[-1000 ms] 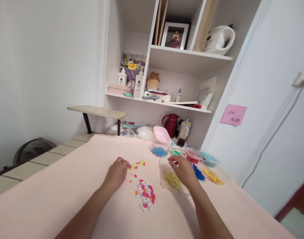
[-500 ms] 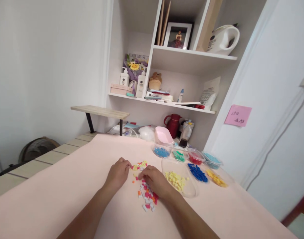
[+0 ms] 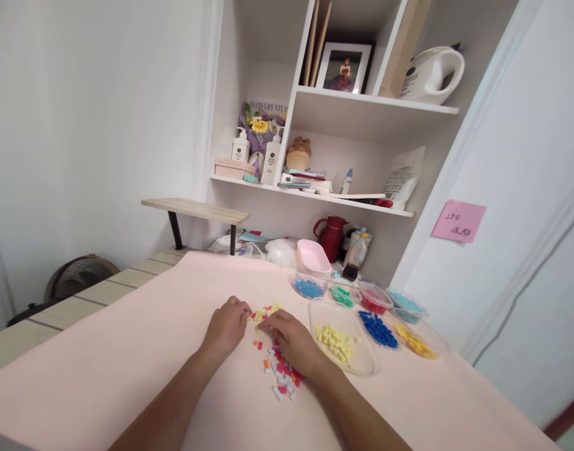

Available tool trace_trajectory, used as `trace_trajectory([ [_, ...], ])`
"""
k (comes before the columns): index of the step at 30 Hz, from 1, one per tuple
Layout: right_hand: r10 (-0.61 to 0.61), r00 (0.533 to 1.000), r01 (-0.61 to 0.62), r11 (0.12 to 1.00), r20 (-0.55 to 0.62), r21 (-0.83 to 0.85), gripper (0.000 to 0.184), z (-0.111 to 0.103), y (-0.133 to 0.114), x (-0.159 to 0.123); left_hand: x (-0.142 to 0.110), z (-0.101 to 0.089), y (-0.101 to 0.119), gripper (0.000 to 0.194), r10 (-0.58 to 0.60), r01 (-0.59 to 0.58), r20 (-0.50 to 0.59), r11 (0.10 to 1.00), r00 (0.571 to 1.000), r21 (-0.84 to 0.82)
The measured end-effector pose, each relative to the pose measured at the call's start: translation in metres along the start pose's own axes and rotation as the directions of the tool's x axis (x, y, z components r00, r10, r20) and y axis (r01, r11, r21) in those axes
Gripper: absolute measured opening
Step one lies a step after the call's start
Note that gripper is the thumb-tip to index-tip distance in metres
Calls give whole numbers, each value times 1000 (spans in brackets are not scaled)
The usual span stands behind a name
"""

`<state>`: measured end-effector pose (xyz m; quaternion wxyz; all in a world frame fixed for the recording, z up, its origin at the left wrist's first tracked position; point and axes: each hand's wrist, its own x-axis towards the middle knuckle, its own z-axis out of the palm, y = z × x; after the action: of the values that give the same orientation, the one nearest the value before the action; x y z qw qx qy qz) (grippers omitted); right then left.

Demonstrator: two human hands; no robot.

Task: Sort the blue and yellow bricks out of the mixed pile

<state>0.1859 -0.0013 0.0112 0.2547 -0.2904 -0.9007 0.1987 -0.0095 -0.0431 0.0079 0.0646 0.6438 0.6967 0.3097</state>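
My left hand (image 3: 228, 326) is at the left of a mixed pile, fingers curled together; whatever they hold, if anything, is hidden. Over the pile's right side lies my right hand (image 3: 289, 338), its index finger stretched out to a small yellow piece (image 3: 257, 329). Yellow, pink and white pieces (image 3: 266, 311) are scattered just beyond both hands. Closer to me, partly under the right hand, are small white, pink and orange pieces (image 3: 281, 376). Beside the right hand stands a clear tray (image 3: 365, 366) holding pale yellow pieces (image 3: 334, 341).
Clear tubs with blue pieces (image 3: 308, 288), green pieces (image 3: 342, 295) and red pieces (image 3: 374, 304) stand behind the tray. Dark blue pieces (image 3: 378, 329) and orange-yellow pieces (image 3: 415, 341) sit to its right. A pink box (image 3: 314, 257), red jug (image 3: 331, 238) and bottle (image 3: 355, 257) are at the back.
My right index finger has shifted from a pink piece to a yellow one slightly farther away. The left hand stays nearly in place; the view has turned a little left.
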Motion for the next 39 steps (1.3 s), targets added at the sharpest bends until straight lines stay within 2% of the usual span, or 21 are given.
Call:
trace_trajectory([
  [3, -5, 1000, 7, 997, 17, -79, 60, -2, -3, 0, -1, 0, 1, 29, 6, -6, -1, 1000, 1000, -2],
  [6, -49, 995, 63, 982, 85, -177, 73, -2, -7, 0, -1, 0, 0, 30, 8, -8, -4, 1000, 1000, 0],
  [9, -43, 991, 78, 953, 125, -294, 62, 1, -8, 1, 0, 0, 0, 29, 2, -2, -4, 1000, 1000, 5],
  [14, 36, 999, -21, 946, 41, -322, 33, -1, -3, 4, 0, -1, 1, 28, -9, 9, 2, 1000, 1000, 12],
  [19, 140, 989, -145, 941, -37, -306, 26, -6, -3, 5, 0, -3, 2, 29, -10, 10, 9, 1000, 1000, 16],
  [24, 195, 977, -210, 950, -88, -231, 19, -11, -2, 5, 1, -3, 1, 28, -3, 3, 4, 1000, 1000, 15],
  [27, 228, 960, -251, 959, -166, -134, 14, -26, 6, 3, 1, -3, 0, 29, 4, -4, 2, 1000, 1000, 10],
  [32, 276, 907, -273, 960, -317, 53, 11, -66, 21, -8, 4, -2, -4, 29, -4, 4, -33, 1000, 999, 8],
  [35, 298, 877, -295, 953, -377, 65, 12, -85, 30, -19, 6, -2, -7, 30, -34, 36, -41, 999, 999, 34],
  [39, 349, 840, -374, 927, -414, 22, 11, -99, 44, -33, 6, -4, -6, 33, -74, 75, -13, 994, 997, 76],
])
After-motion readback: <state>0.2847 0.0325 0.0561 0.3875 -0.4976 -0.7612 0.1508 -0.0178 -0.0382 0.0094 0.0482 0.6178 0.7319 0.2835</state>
